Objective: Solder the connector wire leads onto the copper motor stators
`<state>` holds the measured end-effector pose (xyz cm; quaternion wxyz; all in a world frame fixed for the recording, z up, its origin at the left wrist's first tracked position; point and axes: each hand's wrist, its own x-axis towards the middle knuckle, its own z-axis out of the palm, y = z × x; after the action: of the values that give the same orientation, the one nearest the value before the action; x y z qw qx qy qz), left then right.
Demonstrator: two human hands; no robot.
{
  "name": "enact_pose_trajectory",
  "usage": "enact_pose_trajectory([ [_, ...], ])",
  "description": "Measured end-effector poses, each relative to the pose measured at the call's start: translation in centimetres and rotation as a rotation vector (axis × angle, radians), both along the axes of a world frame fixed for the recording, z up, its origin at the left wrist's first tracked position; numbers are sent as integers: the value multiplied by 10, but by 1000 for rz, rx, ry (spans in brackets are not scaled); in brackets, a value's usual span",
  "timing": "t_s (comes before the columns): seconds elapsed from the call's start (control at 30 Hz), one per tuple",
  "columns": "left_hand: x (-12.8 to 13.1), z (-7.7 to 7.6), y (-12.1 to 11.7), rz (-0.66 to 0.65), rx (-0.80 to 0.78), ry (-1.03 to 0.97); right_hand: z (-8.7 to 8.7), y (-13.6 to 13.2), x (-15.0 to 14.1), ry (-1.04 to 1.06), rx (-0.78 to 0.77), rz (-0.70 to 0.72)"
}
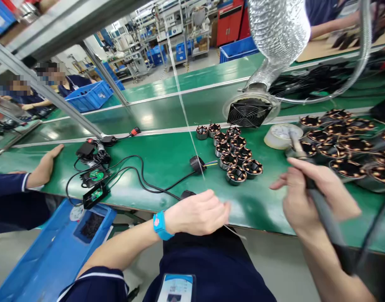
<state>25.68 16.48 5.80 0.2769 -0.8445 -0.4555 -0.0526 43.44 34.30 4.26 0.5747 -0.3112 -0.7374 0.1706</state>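
Observation:
My right hand (pixel 301 201), somewhat blurred, is closed around the dark handle of a soldering iron (pixel 324 214). The iron's tip points up and away, close to a white roll (pixel 282 136) that looks like tape. My left hand (pixel 199 212), a blue band on its wrist, is curled closed at the bench's front edge. A thin pale wire (pixel 236 233), likely solder wire, trails from beneath it. Just beyond lies a black round cap (pixel 197 164) on a cable, with coloured wire ends (pixel 211 162). Copper-wound motor stators (pixel 236 175) stand in rows between my hands.
More stators (pixel 348 167) crowd the right side. A fume fan (pixel 249 113) with a foil duct (pixel 279 33) stands behind. Cables and open circuit boxes (pixel 96 176) lie at left, near a co-worker's hand (pixel 49 161). A blue bin (pixel 54 251) sits below the bench edge.

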Motion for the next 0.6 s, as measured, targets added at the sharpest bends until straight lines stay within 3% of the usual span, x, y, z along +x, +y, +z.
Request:
enact_pose_trajectory([
  [0.07,-2,-3,3,72,-52,-52,-7,7,-18,74,115,61],
  [0.13,-7,-2,13,225,-68,-120,-17,16,-36,124,191,74],
  [0.23,-34,8,46,456,-118,-296,-31,28,-51,136,255,5],
  [0.3,-70,17,74,601,-142,-537,-39,33,-54,147,289,-45],
  [0.4,-133,26,113,860,-177,-1126,-46,36,-51,148,302,-101],
  [0.43,-151,25,124,901,-258,-1348,-47,35,-49,141,292,-100],
  [0.47,-165,22,136,891,-305,-1414,-47,35,-48,150,285,-97],
  [0.6,-186,-8,175,732,-509,-1503,-46,36,-49,102,258,-6],
])
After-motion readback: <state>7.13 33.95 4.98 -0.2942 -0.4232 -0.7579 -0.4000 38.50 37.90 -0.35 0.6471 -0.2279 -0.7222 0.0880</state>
